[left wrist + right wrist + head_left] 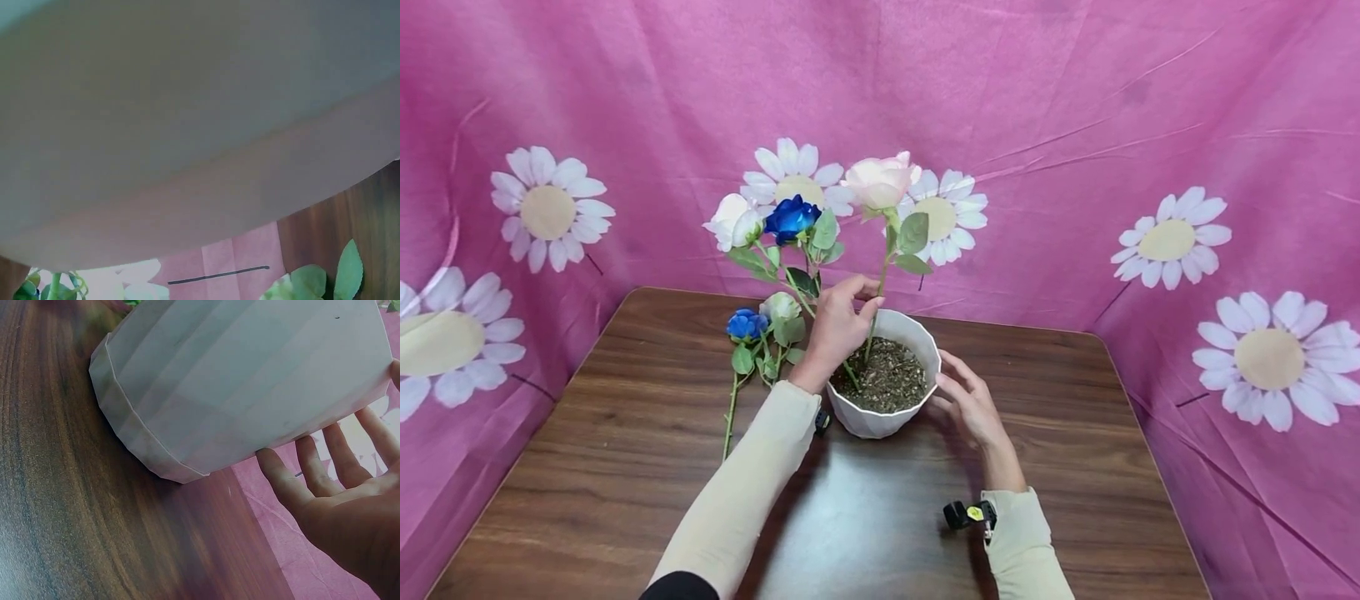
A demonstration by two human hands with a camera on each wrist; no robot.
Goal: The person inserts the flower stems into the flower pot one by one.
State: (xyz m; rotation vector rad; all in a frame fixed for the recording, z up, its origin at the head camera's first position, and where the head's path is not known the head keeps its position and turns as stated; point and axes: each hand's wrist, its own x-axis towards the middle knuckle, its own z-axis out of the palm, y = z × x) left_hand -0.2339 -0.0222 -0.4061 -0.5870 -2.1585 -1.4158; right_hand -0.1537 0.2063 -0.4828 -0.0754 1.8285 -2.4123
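Note:
My left hand [838, 325] pinches the green stem of a pale pink rose [880, 182] between thumb and fingers, above the pot. The stem runs down to dark soil [895, 379] in a white faceted flower pot [868, 423]. A white rose [733, 222] and a blue rose [792, 219] rise behind the left hand, leaning left; the hand hides part of their stems. My right hand [973, 408] touches the pot's right side near the rim. In the right wrist view, its spread fingers [284, 478] rest with their tips along the pot's outer wall.
On the wooden table [1060, 467], left of the pot, lie another blue rose [747, 324] and a white rose [781, 307] with leafy stems. A pink cloth [1037, 100] printed with daisies surrounds the table. Blurred close surfaces fill most of the left wrist view.

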